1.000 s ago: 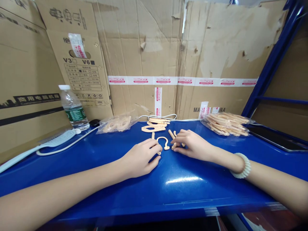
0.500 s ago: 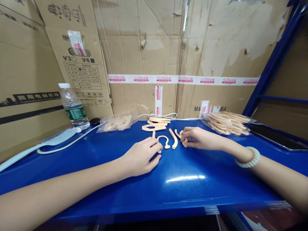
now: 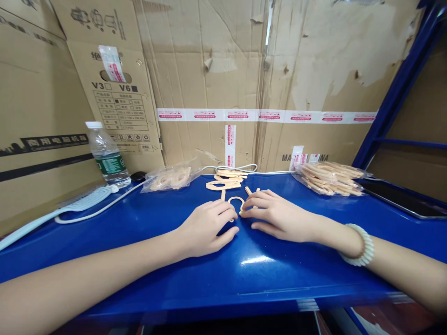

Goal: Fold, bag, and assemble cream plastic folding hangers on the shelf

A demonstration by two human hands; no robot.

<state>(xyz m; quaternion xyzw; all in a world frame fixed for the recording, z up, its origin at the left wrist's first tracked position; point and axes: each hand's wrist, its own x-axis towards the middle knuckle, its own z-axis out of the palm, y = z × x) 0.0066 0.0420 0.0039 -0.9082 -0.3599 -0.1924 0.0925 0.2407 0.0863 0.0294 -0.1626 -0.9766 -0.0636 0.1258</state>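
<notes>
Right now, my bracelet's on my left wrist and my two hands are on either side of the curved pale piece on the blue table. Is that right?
Not quite: the head view shows the bracelet on your right wrist. Your left hand and right hand are on either side of the curved pale piece on the blue table.

Glossy, smooth blue tabletop (image 3: 258, 286)

On my feed I saw a blue surface (image 3: 209, 284), pale tan hook (image 3: 236, 198), green bottle label (image 3: 113, 164), and white tape (image 3: 223, 115) patterned red.
</notes>
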